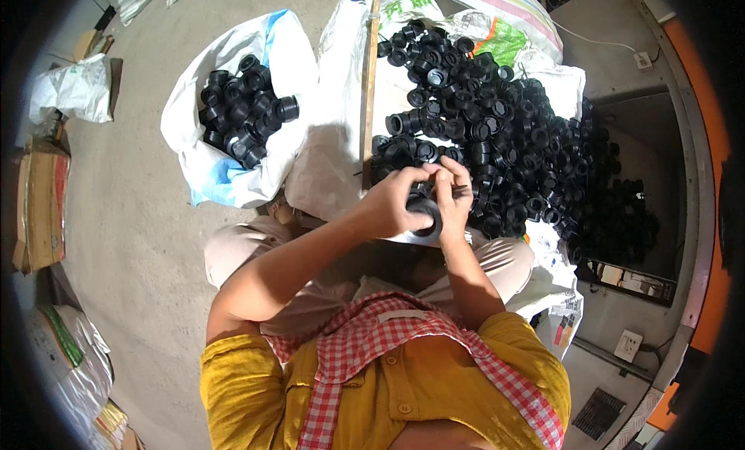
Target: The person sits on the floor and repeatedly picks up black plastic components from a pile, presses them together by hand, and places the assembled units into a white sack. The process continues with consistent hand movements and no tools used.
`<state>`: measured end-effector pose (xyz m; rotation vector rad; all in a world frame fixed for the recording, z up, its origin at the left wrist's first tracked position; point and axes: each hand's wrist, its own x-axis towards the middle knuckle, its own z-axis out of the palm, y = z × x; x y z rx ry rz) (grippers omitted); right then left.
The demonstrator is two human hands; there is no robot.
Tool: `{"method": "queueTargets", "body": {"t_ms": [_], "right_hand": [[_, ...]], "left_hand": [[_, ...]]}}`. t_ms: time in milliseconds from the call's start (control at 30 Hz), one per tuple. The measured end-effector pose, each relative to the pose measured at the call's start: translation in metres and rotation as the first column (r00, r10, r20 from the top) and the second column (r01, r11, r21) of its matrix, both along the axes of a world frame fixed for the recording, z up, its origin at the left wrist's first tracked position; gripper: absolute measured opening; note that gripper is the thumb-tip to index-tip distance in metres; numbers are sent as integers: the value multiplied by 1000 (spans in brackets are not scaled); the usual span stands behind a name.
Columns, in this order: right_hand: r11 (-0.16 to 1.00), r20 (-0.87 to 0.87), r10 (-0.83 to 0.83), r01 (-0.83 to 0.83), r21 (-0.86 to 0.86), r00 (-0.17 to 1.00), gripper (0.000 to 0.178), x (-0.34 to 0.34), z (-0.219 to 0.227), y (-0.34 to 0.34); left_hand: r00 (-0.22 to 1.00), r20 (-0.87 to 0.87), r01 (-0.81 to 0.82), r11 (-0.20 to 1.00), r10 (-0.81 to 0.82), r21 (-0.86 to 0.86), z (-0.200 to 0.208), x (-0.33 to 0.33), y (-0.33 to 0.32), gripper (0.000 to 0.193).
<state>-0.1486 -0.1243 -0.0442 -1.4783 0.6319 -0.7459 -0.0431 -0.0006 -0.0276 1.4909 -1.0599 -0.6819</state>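
My left hand (392,202) is closed round a black plastic ring-shaped part (429,207), its thumb at the opening. Right beside it, my right hand (456,208) has thumb and fingers pinched around a small, dark, thin piece (461,191), too blurred to name. The two hands nearly meet above my lap, at the near edge of a large heap of similar black parts (497,124). Part of the held ring is hidden by my fingers.
A white sack (182,132) with more black parts stands open on the floor to the left. A wooden strip (371,85) runs along the heap's left edge. Cardboard (37,205) and stuffed bags (74,357) lie far left. A machine with an orange edge (710,295) stands right.
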Motion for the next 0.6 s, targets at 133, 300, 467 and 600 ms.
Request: {"method": "queueTargets", "body": {"t_ms": [133, 300, 467, 600], "right_hand": [[985, -57, -161, 157, -66, 985, 23, 31, -27, 2], [987, -54, -160, 160, 7, 986, 23, 73, -25, -1], [803, -153, -464, 487, 343, 873, 19, 103, -77, -51], [960, -367, -279, 259, -104, 888, 21, 82, -130, -107]], "left_hand": [[588, 807, -115, 993, 61, 9, 3, -11, -9, 20], [559, 819, -291, 955, 131, 47, 5, 11, -16, 16], [572, 815, -357, 923, 95, 143, 42, 23, -8, 24], [262, 904, -621, 776, 336, -108, 50, 88, 19, 36]]}}
